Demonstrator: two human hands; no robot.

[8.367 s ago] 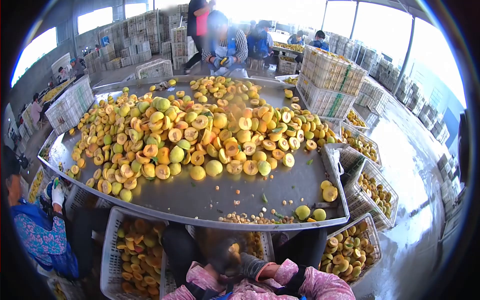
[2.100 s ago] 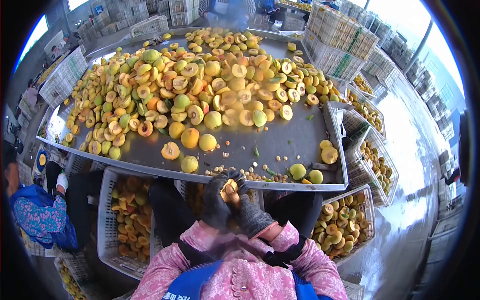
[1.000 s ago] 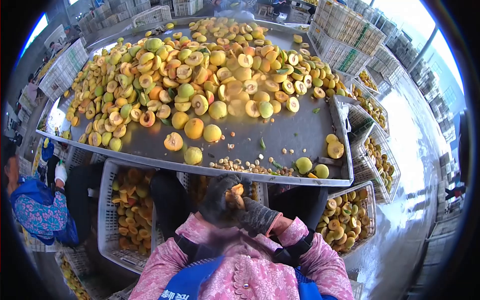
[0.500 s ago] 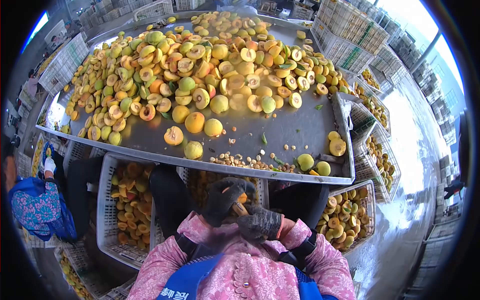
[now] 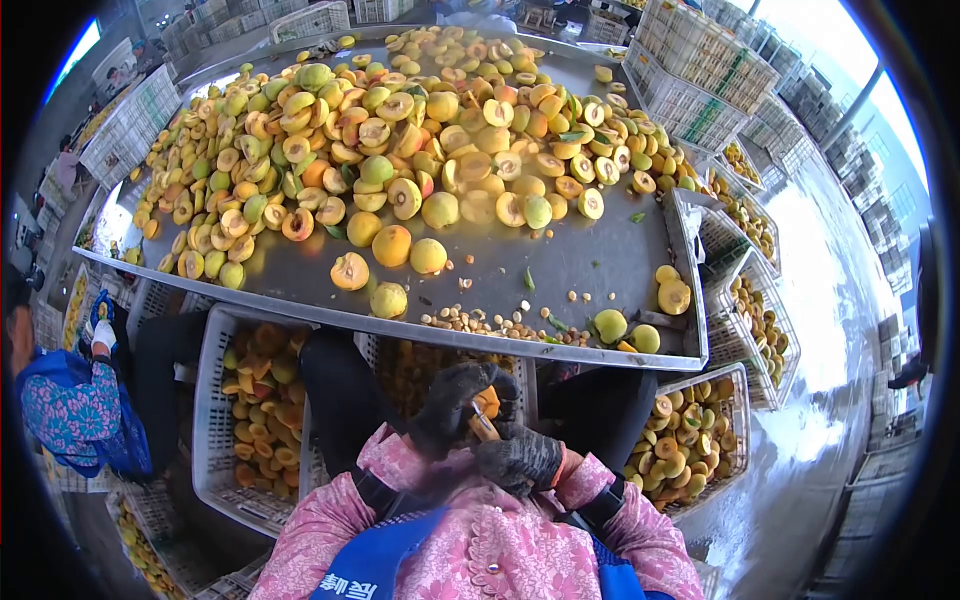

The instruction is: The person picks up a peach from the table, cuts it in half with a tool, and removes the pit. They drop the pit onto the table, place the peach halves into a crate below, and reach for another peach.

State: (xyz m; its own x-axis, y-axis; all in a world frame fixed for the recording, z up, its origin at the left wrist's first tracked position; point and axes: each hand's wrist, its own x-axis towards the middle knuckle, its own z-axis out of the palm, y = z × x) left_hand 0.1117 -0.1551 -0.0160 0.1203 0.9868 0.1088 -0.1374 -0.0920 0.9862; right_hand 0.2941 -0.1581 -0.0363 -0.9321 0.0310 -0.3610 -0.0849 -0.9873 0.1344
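Both hands wear dark gloves and meet above my lap, just below the table's near edge. Orange fruit point(image 5: 487, 401) is gripped in my left hand point(image 5: 447, 408), its fingers curled round it. My right hand point(image 5: 520, 456) is closed on a small tool with a light wooden handle point(image 5: 483, 427), whose tip touches the fruit. Beyond them, a big heap of halved and whole yellow-green fruit point(image 5: 400, 130) lies on the metal table point(image 5: 560, 255). Pits point(image 5: 500, 325) are scattered along its near edge.
Crates of fruit stand left point(image 5: 262, 410) and right point(image 5: 690, 430) of my legs, with another between my knees point(image 5: 415, 370). A co-worker point(image 5: 75, 400) sits at the far left. Stacked crates point(image 5: 700, 75) rise behind the table's right side, beside wet floor.
Since the earliest frame the view has tilted down, and several fruits have appeared near the table's front edge. Lately my hands have shifted slightly, turning the fruit against the tool.
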